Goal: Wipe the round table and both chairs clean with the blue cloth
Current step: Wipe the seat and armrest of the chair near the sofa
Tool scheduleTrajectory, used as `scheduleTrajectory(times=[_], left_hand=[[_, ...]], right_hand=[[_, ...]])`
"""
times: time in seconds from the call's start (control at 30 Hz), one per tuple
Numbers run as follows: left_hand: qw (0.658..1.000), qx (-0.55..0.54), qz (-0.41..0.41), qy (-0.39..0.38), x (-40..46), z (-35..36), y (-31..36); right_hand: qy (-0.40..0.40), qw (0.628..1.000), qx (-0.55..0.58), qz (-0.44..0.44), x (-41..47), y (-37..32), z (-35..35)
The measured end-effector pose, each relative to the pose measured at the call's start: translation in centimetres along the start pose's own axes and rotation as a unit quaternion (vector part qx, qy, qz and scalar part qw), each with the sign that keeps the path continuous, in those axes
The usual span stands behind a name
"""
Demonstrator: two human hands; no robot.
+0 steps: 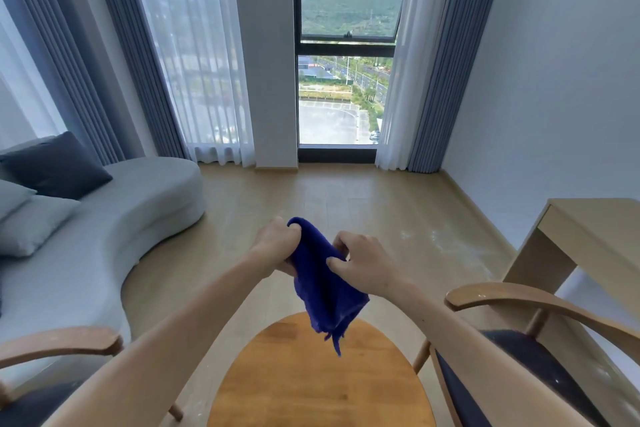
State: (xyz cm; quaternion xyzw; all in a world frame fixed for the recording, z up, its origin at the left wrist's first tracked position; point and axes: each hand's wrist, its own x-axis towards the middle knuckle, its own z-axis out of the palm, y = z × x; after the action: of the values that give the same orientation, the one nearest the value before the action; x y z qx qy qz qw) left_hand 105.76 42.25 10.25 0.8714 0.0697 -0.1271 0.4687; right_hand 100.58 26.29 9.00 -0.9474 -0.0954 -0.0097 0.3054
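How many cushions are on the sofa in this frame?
3, all at the left end of the grey sofa: a dark cushion propped at the back, a light one below it at the frame edge, and another light one in front. More may lie out of frame.

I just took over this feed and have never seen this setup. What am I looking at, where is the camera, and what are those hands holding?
There is no machine here: one camera worn on a person's head looks forward and down. The left hand and right hand both grip a blue cloth, held up in the air above a round wooden table. A wooden chair stands on either side: left chair, right chair. Beyond are a grey sofa, a desk and a window.
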Motion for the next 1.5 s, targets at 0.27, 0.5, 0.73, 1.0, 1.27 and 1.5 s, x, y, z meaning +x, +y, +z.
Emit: scheduleTrajectory(times=[0.27,0.5,0.73,1.0,1.27,1.5], left_hand=[[0.992,-0.128,-0.014,-0.009,-0.9,0.3,0.5],[0.984,-0.173,-0.031,-0.034,-1.5,0.2,0.4],[0.972,-0.225,-0.055,-0.035,-1.4,0.2,0.4],[0.994,0.023,0.038,-0.102,-2.6,-1.9,-0.8],[0.860,0.333,0.381,-0.067,-1.0,-0.8,-2.6],[0.842,0.347,0.407,-0.074,-1.0,-1.3,-1.4]], right_hand=[[0.010,1.000,-0.002,0.001,-0.7,-0.5,1.2],[0.040,0.998,0.037,0.026,-1.0,-0.2,2.1],[-0.010,0.998,-0.034,0.049,-1.4,-0.3,2.5],[-0.003,0.997,0.011,-0.073,0.0,1.1,-2.6],[-0.056,0.989,0.022,-0.133,-0.4,1.3,-3.9],[-0.004,0.992,-0.080,-0.100,0.1,3.3,-2.9]])
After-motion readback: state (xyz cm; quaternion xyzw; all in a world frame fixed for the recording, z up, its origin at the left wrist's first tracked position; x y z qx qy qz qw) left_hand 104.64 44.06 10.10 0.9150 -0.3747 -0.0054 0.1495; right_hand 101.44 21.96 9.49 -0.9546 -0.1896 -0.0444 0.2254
